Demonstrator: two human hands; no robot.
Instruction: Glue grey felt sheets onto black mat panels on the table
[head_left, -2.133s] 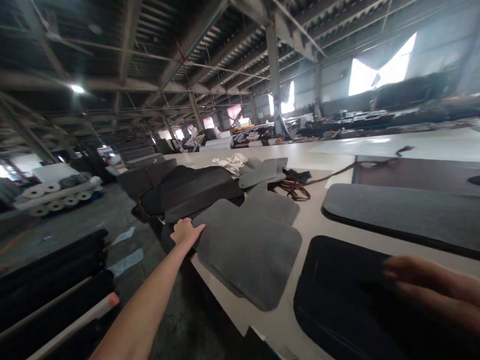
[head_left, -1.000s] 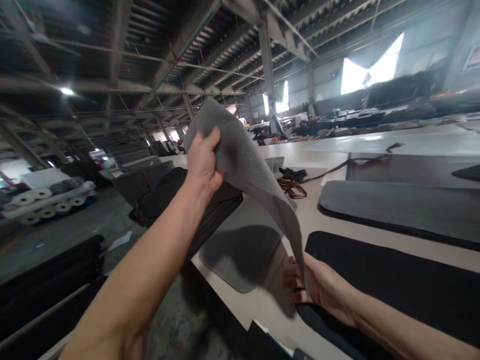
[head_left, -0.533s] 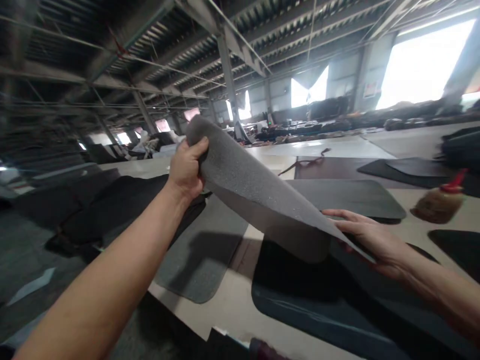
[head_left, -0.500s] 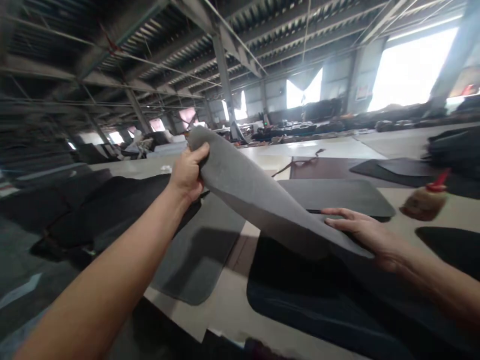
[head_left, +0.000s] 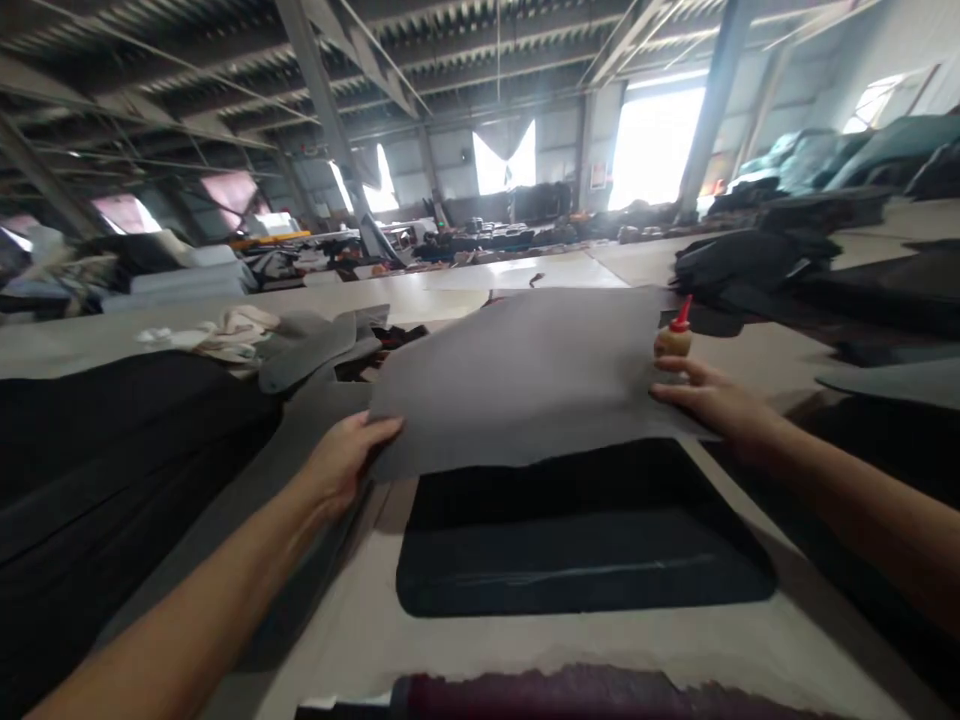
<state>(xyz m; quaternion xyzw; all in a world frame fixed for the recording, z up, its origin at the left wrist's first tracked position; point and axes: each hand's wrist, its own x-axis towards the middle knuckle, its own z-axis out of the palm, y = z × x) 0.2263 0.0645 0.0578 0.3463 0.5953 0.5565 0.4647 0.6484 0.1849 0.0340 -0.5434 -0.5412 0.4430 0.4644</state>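
A thin grey sheet (head_left: pixel 517 370) is stretched between my hands, raised above the pale table. My left hand (head_left: pixel 349 455) pinches its left edge between thumb and fingers. At the sheet's right edge is my right hand (head_left: pixel 709 395), its thumb and fingers closed on it. Below and nearer to me lies a black panel (head_left: pixel 585 540) with rounded corners, its far part in shadow and partly behind the sheet. Just beyond my right hand stands a bottle (head_left: pixel 673 342) with a red pointed cap.
Dark material (head_left: pixel 112 450) is heaped at the left, with grey pieces (head_left: pixel 311 350) beside it. Black cloth (head_left: pixel 750 265) lies at the back right. A dark purple item (head_left: pixel 570 695) sits at the near edge.
The view has swung right. The grey sheet has gone from slanting and seen nearly edge-on to spread out broadly, my left hand having lowered. Both hands keep hold of it.
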